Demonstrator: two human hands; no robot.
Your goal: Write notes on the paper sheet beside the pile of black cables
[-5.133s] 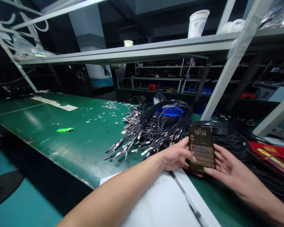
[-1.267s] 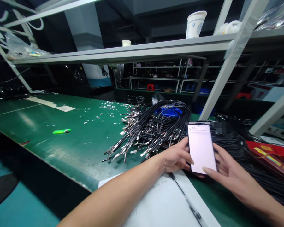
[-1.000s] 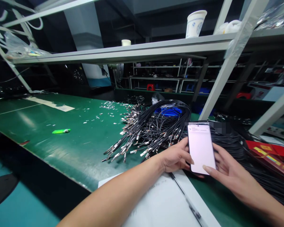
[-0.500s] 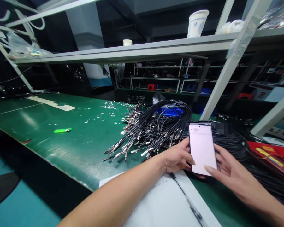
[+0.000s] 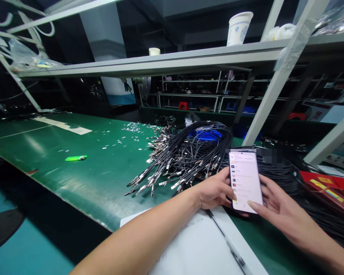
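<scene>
A smartphone [image 5: 245,183] is held upright between both hands, its bright screen showing a list with small icons. My left hand [image 5: 216,191] grips its left edge, the thumb over the lower left corner. On the other side my right hand [image 5: 272,200] wraps the right edge, with the thumb at the bottom of the screen. Below the phone lies a white sheet of paper [image 5: 195,248] with handwriting, partly covered by my left forearm. A pen [image 5: 229,246] rests across the sheet. Beyond my left hand sits a heap of black cables [image 5: 186,160] with metal connector ends.
A green lighter [image 5: 76,158] and scattered small metal bits [image 5: 134,128] lie on the green table [image 5: 103,183]. More black cables and a red packet [image 5: 329,187] are at the right. Overhead runs a shelf [image 5: 126,68] carrying a paper cup [image 5: 240,28]; a slanted post [image 5: 278,88] stands right.
The phone screen has gone from nearly blank to a list of rows with icons. Both hands and the phone have stayed in place.
</scene>
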